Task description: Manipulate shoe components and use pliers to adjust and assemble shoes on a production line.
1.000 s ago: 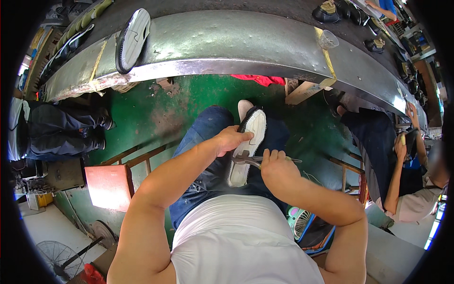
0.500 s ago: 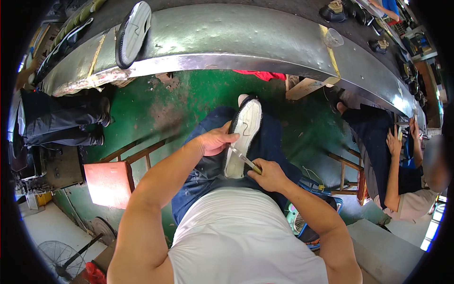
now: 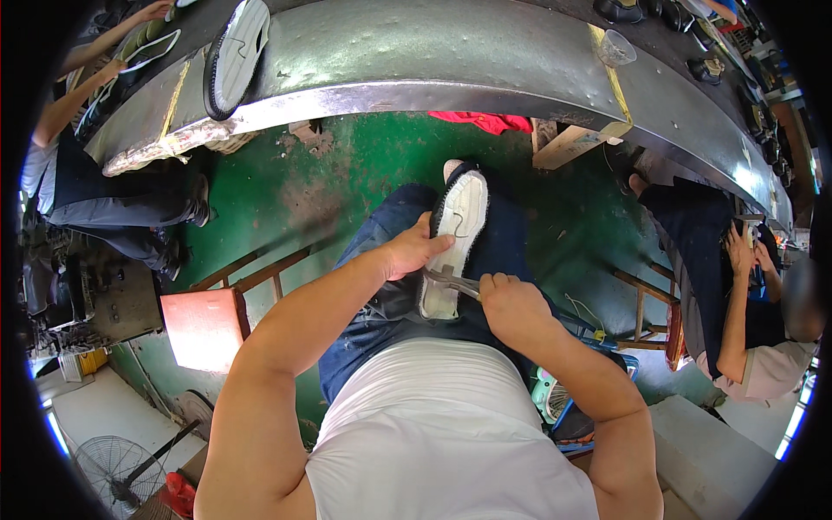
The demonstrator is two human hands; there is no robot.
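Note:
A black shoe [image 3: 464, 212] lies sole up over my lap, its white underside bare and a short dark curved line on it. My left hand [image 3: 416, 249] is closed around its left side, thumb pressed on the white underside. In my right hand [image 3: 513, 299], closed in a fist, are metal pincers [image 3: 454, 282] with two slim arms. Their head reaches the shoe's left edge just below my left thumb; whether the jaws bite on anything is too small to tell.
A metal-faced bench [image 3: 416, 52] curves across the front, with another upturned shoe [image 3: 237, 59] and a clear cup [image 3: 615, 48] on it. Stools stand left [image 3: 204, 325] and right [image 3: 674, 334]. A co-worker [image 3: 737, 286] sits at right; another person's legs [image 3: 130, 199] show at left.
My right hand has moved up and right, turning knuckles upward, and the pincers lie flatter with both arms showing. My left hand and the shoe have shifted slightly right. A co-worker's hands now show at left.

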